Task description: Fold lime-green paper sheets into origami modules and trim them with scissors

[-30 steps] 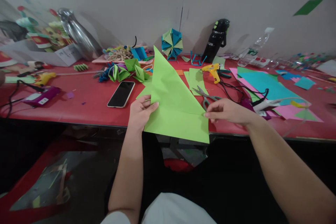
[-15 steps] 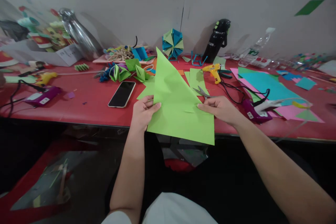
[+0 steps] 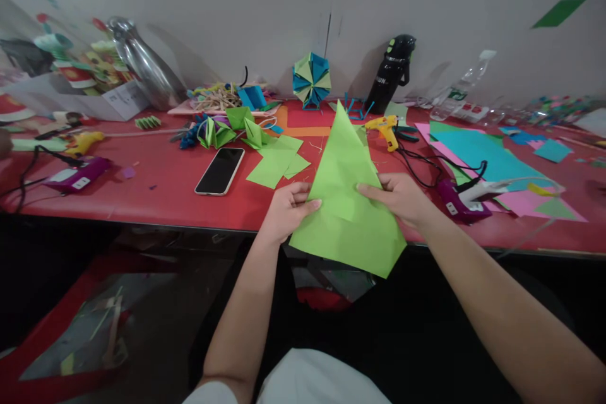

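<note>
A sheet of light green paper (image 3: pixel 348 202) is held up over the table's front edge, pointed at the top and wide at the bottom. My left hand (image 3: pixel 291 208) pinches its left edge, thumb on the near face. On the opposite edge, my right hand (image 3: pixel 400 199) grips the paper with the thumb in front and the fingers behind, mostly hidden. The lower right part of the paper bends. Beyond my left hand lie several light green paper pieces (image 3: pixel 274 161) on the red table (image 3: pixel 161 170).
A phone (image 3: pixel 220 171) lies left of my hands. To the right are a yellow glue gun (image 3: pixel 386 129), a purple power strip (image 3: pixel 461 201) with cables, and coloured sheets (image 3: pixel 487 151). A blue-green paper wheel (image 3: pixel 311 79) and a black bottle (image 3: pixel 391 76) stand behind.
The green sheet has shifted right and turned, so its tip now points more centrally upward. My left hand has moved right, nearer my right hand. The scissors are now hidden behind the paper.
</note>
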{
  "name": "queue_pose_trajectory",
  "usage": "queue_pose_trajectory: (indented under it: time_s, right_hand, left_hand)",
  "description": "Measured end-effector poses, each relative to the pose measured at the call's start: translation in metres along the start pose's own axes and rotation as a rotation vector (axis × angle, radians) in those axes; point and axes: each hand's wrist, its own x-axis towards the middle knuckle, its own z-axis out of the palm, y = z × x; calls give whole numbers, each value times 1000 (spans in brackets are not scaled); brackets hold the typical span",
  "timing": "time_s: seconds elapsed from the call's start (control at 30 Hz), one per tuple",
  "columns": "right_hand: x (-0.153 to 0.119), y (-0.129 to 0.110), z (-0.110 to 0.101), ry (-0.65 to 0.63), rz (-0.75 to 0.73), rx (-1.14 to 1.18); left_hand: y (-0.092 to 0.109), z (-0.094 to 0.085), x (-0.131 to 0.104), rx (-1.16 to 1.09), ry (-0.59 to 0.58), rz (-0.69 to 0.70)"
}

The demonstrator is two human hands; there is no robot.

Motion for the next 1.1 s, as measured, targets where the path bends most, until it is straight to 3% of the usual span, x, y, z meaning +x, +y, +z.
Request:
queue_pose_trajectory:
  time_s: [0.07, 0.2, 0.33, 0.43, 0.57, 0.73, 0.93, 1.1]
  right_hand:
    - [1, -1, -3, 33, 7, 38]
    - [5, -1, -9, -6, -115, 114]
    - [8, 0, -10, 78, -86, 1]
    - [10, 0, -10, 72, -138, 37]
    - [12, -2, -14, 83, -169, -11]
    - [13, -1, -18, -37, -145, 123]
    - [21, 2, -15, 187, -148, 194]
    - [24, -3, -21, 306, -231, 239]
  left_hand:
    - [-2, 2, 1, 2, 0, -7]
    - [-4, 2, 3, 12, 13, -32]
    - [-3, 2, 2, 2, 2, -36]
    - [-2, 3, 1, 29, 7, -41]
    - [0, 1, -1, 92, -54, -56]
    - [-2, 1, -3, 165, -165, -83]
    - [-3, 5, -4, 187, -292, -87]
    - [-4, 6, -4, 242, -305, -46]
